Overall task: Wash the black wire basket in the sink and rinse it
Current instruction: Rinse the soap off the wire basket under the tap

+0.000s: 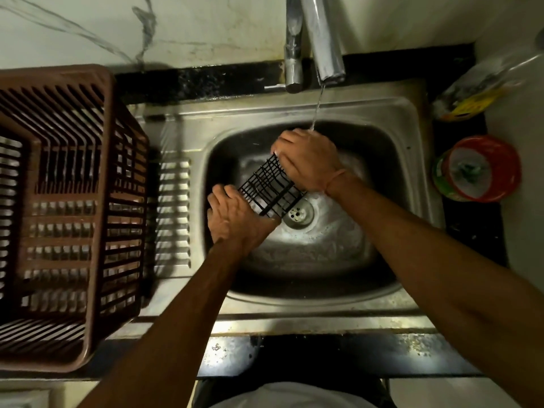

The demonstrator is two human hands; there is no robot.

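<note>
1. Crate (67, 219), brown slatted plastic, one. Stands on the draining board at the far left, likely set there to take washed items.
2. Left hand (235, 216), one. Fingers curled around the near-left end of the basket, steadying it from below.
3. Basket (272, 188), black wire, one (the item being washed). Held tilted over the drain inside the sink, clear of the bottom as far as can be judged, spanned between both hands so the water can reach it.
4. Sink (406, 119), stainless steel, one bowl. Wet, with foam lying around the drain (298, 213).
5. Tap (323, 39), chrome, one spout. Running; the thin stream (317, 108) lands on the back of the right hand at the basket's far end, which suggests rinsing is under way.
6. Right hand (309, 160), one. Fingers clasped over the basket's far-right end; whether they rub or merely hold cannot be told.
7. Tub (477, 169), red-rimmed, one, on the counter at right, within reach (possibly cleaning paste).
</note>
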